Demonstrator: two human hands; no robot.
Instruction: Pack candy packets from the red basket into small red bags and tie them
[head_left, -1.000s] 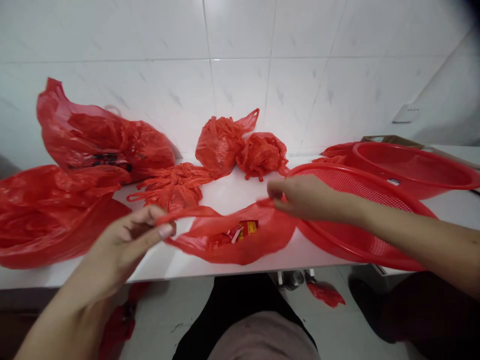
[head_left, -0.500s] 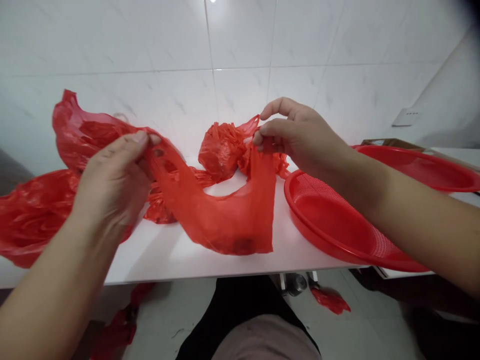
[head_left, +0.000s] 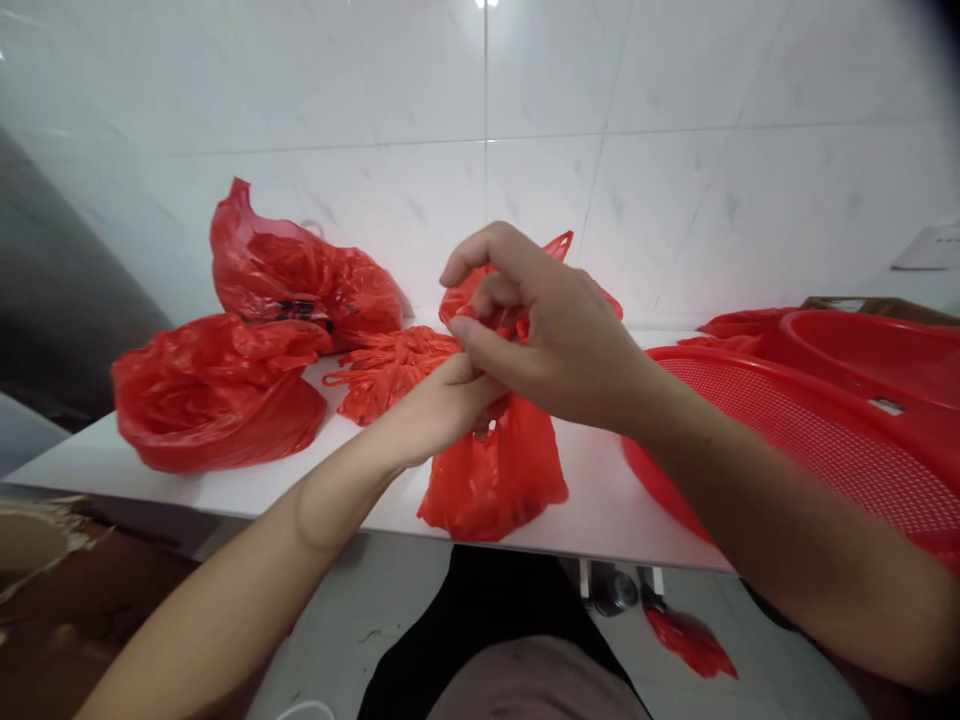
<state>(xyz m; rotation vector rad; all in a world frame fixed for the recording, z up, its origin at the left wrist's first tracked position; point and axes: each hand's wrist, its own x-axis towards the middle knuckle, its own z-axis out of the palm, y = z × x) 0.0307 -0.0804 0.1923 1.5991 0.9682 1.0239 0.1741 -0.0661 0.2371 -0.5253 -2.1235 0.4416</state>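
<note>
A thin red plastic bag [head_left: 499, 480] hangs gathered below my two hands, over the front part of the white table. My left hand [head_left: 457, 395] is closed around the top of this bag, its fingers partly hidden behind my right hand. Curled above it, my right hand [head_left: 551, 335] has its thumb and index finger apart; its other fingers are bent inward, and whether they touch the bag is not clear. Behind both hands sits another red bag [head_left: 562, 246], mostly covered. Small red bags [head_left: 397, 365] lie crumpled to the left.
Two large red bags, one in front [head_left: 217, 400] and one behind [head_left: 300, 270], stand on the white table [head_left: 247, 490] at left. A red mesh basket [head_left: 787, 430] is at right, near another red basket [head_left: 885, 345]. The tiled wall rises behind.
My hands have come together from wide apart, the left moving right. The bag stretched between them now hangs gathered and narrower. The view has shifted left.
</note>
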